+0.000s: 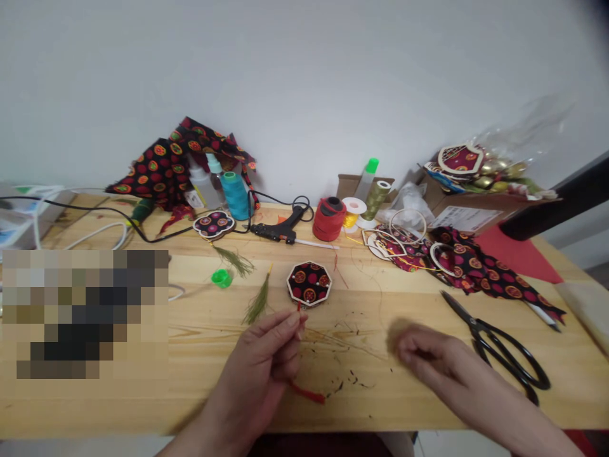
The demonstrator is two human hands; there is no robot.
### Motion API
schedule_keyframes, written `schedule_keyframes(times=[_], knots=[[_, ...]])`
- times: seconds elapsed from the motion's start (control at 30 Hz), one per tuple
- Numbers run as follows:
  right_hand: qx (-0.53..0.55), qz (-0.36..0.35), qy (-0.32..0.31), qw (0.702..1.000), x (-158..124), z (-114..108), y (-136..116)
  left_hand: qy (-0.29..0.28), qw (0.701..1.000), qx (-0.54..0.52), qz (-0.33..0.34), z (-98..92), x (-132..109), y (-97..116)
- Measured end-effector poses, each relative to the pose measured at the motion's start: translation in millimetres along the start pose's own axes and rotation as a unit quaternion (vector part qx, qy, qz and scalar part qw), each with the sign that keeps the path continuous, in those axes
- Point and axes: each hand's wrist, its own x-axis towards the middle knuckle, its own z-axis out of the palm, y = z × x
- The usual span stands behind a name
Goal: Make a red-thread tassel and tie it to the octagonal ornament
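Note:
My left hand [273, 352] is closed around a red tassel [309, 395]. Its red top pokes up between thumb and forefinger, and its strands hang out below the palm. Off to the right, my right hand [438, 355] is held above the table with its fingers curled together. Motion blurs its fingertips, so I cannot make out what they hold. Just beyond my left hand lies an octagonal, wood-rimmed ornament [309, 284] covered in dark patterned fabric. A green tassel [258, 298] rests to its left. Black-handled scissors [499, 346] lie open beside my right hand.
A black glue gun [280, 228], a red thread spool [329, 219] and a teal thread cone [236, 197] stand along the wall. Patterned fabric [476, 260] and wooden rings lie right, near a cardboard box [461, 206]. A green cap [221, 278] sits left.

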Motion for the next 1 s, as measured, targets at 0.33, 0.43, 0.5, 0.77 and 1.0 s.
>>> schedule_keyframes(times=[0.33, 0.43, 0.5, 0.77, 1.0], knots=[[0.298, -0.062, 0.072, 0.95, 25.2, 73.2, -44.6, -0.033, 0.996, 0.08, -0.026, 11.7, -10.4, -10.8], [0.364, -0.026, 0.004, 0.931, 27.3, 83.7, -43.5, -0.03, 0.994, 0.103, -0.017, 10.3, -12.2, -9.9], [0.347, -0.003, -0.02, 0.938, 26.6, 82.2, -41.4, -0.036, 0.991, 0.131, 0.006, 8.1, -12.1, -9.8], [0.067, -0.071, 0.034, 0.995, 19.8, 50.8, -48.9, -0.047, 0.958, 0.268, 0.094, 3.6, -7.4, -9.9], [0.004, -0.182, 0.047, 0.982, 24.2, 38.4, -52.8, -0.116, 0.925, 0.361, 0.018, 6.5, -9.8, -6.7]])
